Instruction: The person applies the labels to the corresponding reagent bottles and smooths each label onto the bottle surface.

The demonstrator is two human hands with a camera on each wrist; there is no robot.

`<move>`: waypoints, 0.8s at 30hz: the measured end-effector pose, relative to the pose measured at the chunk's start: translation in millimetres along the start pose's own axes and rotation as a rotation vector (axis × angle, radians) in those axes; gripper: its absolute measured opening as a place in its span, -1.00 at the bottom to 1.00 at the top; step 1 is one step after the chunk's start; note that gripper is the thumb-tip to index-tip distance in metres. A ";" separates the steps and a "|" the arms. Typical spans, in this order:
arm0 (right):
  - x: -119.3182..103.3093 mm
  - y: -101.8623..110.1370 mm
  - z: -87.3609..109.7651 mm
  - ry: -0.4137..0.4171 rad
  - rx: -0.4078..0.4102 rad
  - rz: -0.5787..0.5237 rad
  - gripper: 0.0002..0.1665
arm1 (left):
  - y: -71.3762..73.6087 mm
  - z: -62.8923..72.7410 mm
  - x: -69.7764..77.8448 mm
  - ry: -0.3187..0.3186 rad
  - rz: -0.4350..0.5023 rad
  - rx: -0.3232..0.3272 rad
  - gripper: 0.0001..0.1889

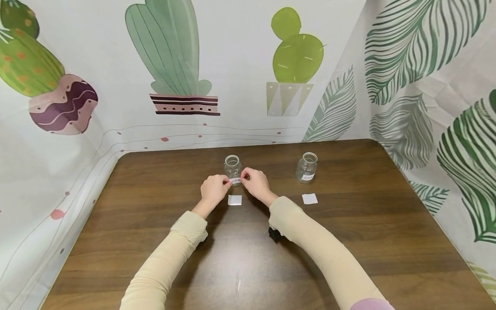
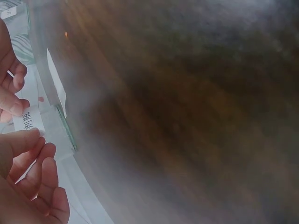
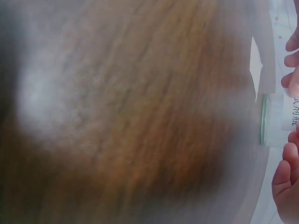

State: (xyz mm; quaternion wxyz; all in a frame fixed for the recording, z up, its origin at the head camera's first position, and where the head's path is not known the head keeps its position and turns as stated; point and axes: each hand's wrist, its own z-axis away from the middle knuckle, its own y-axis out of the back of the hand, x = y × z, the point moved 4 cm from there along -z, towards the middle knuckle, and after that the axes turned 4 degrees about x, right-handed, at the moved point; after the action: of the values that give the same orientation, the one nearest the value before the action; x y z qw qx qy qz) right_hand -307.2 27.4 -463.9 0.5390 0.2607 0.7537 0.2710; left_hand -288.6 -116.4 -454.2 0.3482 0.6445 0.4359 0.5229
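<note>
A clear glass jar (image 1: 232,162) stands upright toward the back of the table, left of centre. Across its front, low down, is a white label (image 1: 235,181) with dark printed characters. The left hand (image 1: 212,188) pinches one end of this label between thumb and forefinger. At the opposite end, the right hand (image 1: 256,183) has its thumb and forefinger on the label too. From the left wrist, the label (image 2: 30,120) appears stretched between both hands, against the jar (image 2: 63,128). The right wrist view catches the jar's base (image 3: 264,120) beside the fingers.
Another glass jar (image 1: 307,163) stands to the right, bearing its own white label (image 1: 308,177). A small white paper piece (image 1: 234,200) lies in front of the near jar, and a second paper piece (image 1: 309,199) before the other. The brown table (image 1: 348,241) meets a printed cloth backdrop.
</note>
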 end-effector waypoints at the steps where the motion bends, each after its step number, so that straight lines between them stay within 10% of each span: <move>1: -0.2 -0.1 -0.3 0.000 0.000 0.002 -0.91 | -0.6 -0.2 -0.3 0.001 -0.002 0.003 -0.90; 24: -0.1 -2.4 3.1 -0.007 0.044 -0.062 -0.95 | 1.3 -2.1 -0.5 -0.016 -0.042 0.025 -0.84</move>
State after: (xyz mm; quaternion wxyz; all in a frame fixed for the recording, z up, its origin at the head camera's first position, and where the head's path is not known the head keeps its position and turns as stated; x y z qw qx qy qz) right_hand -304.4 25.9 -466.3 0.5440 0.2500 0.7653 0.2364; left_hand -290.4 -117.3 -452.8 0.3545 0.6438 0.4530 0.5046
